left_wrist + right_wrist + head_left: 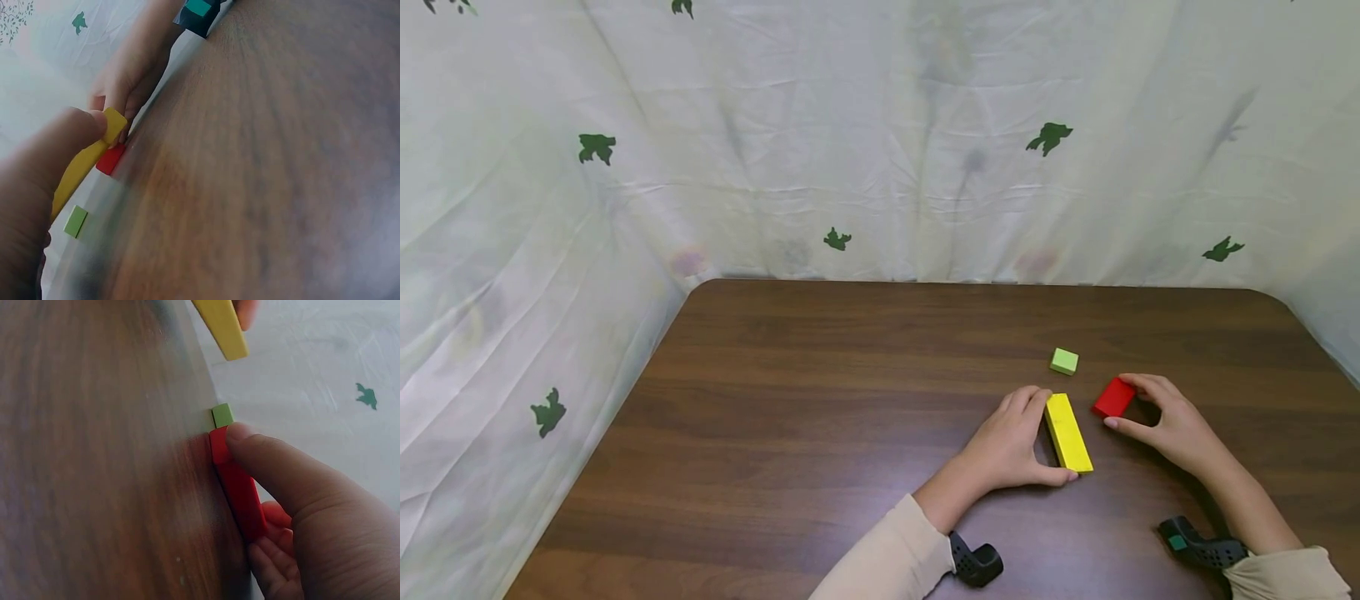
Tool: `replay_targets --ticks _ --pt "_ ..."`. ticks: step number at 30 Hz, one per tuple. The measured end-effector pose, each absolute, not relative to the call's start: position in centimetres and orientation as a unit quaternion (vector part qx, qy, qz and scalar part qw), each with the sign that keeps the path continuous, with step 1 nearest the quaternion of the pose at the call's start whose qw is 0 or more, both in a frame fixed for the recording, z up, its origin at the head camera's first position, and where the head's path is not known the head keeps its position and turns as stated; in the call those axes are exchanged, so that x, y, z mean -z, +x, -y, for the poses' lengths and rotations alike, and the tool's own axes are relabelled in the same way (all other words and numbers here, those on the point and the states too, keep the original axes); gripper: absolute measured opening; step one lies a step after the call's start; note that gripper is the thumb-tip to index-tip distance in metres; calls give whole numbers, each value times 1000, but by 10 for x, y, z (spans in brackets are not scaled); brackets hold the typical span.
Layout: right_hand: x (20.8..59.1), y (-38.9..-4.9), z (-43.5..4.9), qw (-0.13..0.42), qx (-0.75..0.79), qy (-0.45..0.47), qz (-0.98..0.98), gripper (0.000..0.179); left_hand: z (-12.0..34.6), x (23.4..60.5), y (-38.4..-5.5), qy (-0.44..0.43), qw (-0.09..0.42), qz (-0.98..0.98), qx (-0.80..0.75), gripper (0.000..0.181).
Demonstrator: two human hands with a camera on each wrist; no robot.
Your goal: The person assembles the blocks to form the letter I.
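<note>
Pale cloth (865,158) behind a brown tabletop (775,425); clock read in the head view, 12 toward the cloth. Left hand (1015,443): grip clamped end to end on the yellow block (1070,433), thumb at the near end, fingers at the far end; long axis runs 11 to 5 o'clock. Right hand (1176,427): grip likewise clamped on the red block (1112,397), long axis 1 to 7. Key relation, in my judgement: the red block lies at 2 o'clock from the yellow block, near but apart, axes not parallel. Green block (1064,361) unheld, at 12 from the yellow block, 10 from the red block; left hand looks nearer to it. Whether the yellow block clears the tabletop: cannot tell.
</note>
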State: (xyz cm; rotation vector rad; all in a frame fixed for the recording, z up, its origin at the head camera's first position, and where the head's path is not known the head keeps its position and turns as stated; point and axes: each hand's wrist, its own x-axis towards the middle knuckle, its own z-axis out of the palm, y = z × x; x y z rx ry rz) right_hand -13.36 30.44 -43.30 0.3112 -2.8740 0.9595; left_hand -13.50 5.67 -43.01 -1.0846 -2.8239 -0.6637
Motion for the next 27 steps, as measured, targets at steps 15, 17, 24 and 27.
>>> replay_targets --ticks 15,17,24,27 --pt "434 -133 -305 51 -316 106 942 69 -47 424 -136 -380 67 882 271 93" --pt "434 -133 -305 51 -316 105 941 69 -45 425 -136 -382 73 879 277 92" --pt "433 -134 -305 52 -318 108 940 68 -31 426 -141 -386 97 874 280 94" --pt "432 -134 -304 55 -321 113 939 67 -24 426 -143 -381 93 876 279 95"
